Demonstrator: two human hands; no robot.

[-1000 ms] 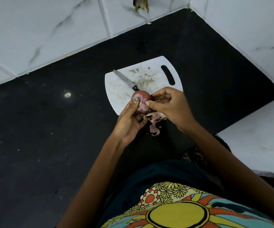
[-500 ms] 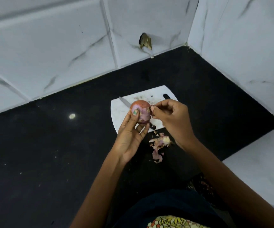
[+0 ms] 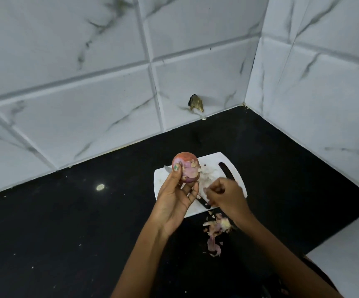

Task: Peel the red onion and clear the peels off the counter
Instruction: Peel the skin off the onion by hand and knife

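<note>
My left hand (image 3: 177, 198) holds the red onion (image 3: 186, 167) up above the white cutting board (image 3: 214, 163), thumb and fingers curled round it. Part of the onion's skin is off, showing paler purple. My right hand (image 3: 225, 195) is lower and to the right, over the board, blurred, its fingers curled together; whether a bit of peel sits between them I cannot tell. A heap of pink and pale peels (image 3: 216, 230) lies on the black counter (image 3: 66, 222) just in front of the board.
A black-handled knife (image 3: 202, 202) lies on the board, mostly hidden behind my left hand. White marble-look tiles rise behind and to the right. A white ledge (image 3: 346, 254) borders the counter at the near right. Small crumbs dot the counter.
My right hand has left the onion and dropped down to the right over the board. My left hand keeps the onion raised. The view has tilted upward toward the wall.
</note>
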